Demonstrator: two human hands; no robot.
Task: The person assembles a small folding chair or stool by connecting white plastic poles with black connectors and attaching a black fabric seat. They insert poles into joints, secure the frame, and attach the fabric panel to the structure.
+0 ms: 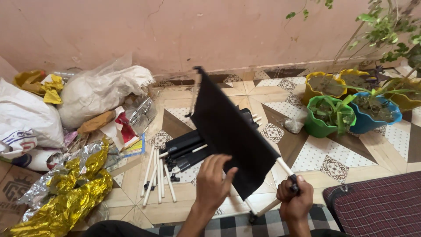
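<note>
The black fabric panel [230, 131] runs diagonally above the tiled floor [351, 158], its near corner pinched by the left hand [213, 182], the right hand [296, 197] fisted around its white rod [284, 166].

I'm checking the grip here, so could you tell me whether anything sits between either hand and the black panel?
Nothing visible does. The left hand already grips the lower edge of the black panel, and the right hand holds the white rod at its corner.
</note>
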